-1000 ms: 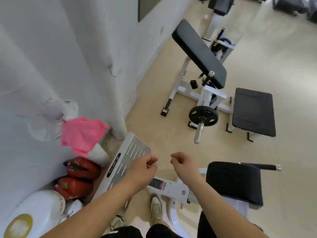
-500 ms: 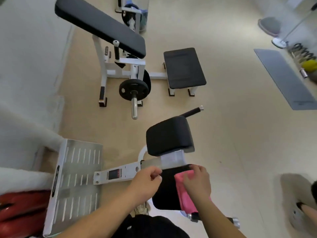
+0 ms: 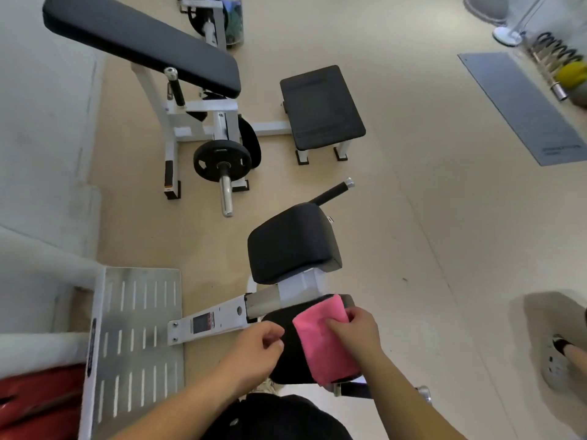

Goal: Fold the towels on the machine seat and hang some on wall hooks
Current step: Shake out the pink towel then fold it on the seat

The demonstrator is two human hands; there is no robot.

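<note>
A folded pink towel (image 3: pixel 324 341) lies on the black machine seat (image 3: pixel 286 357) just below me. My right hand (image 3: pixel 355 331) grips the towel's far right part, fingers curled over its edge. My left hand (image 3: pixel 257 350) hovers over the seat's left edge with its fingers curled and nothing in it. The black back pad (image 3: pixel 292 242) of the same machine stands just beyond the seat. No wall hooks are in view.
A metal footplate (image 3: pixel 136 341) lies at the lower left beside red bags (image 3: pixel 35 404). Farther off stand a curl bench (image 3: pixel 143 42) with a weight plate (image 3: pixel 222 160) and a small black bench (image 3: pixel 320 106). Another person's shoe (image 3: pixel 556 363) is at the right edge.
The view swung from the wall with the hung pink towel down to the machine seat. My right hand reached onto the pink towel on the seat and now grips it.
</note>
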